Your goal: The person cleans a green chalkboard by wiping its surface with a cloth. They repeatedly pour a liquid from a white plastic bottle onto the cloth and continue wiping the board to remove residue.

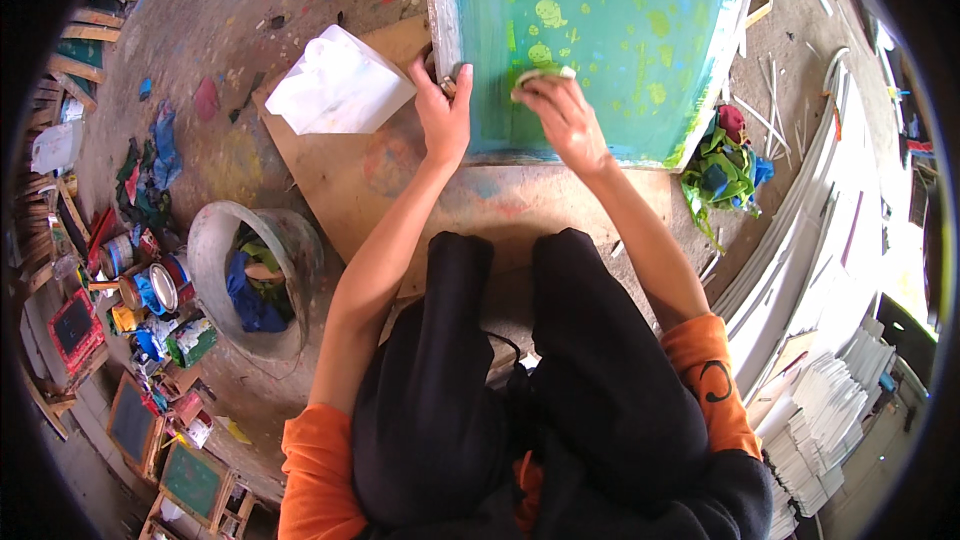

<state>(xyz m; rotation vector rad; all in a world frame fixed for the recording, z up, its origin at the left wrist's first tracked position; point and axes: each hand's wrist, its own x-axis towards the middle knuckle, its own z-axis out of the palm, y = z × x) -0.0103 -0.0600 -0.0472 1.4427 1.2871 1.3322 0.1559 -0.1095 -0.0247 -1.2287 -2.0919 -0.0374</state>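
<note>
A silk-screen frame (600,35) with green mesh and yellow-green printed patterns lies in front of me at the top, over a plywood board (340,185). My left hand (443,120) is at its lower left edge, thumb and forefinger on either side of the frame's rim; the other fingers are partly hidden. In my right hand (568,125), a small green and whitish wad (545,74) is pinched against the mesh near the lower middle. Whether the wad is cloth or sponge I cannot tell. White paper sheets (340,85) lie on the board, just left of my left hand.
A grey bucket (215,260) with rags inside stands at left, beside paint cans (160,285) and small framed screens (195,480). Coloured rags (728,165) lie by the frame's right corner. Long white strips (800,250) run along the right. Paint stains mark the floor.
</note>
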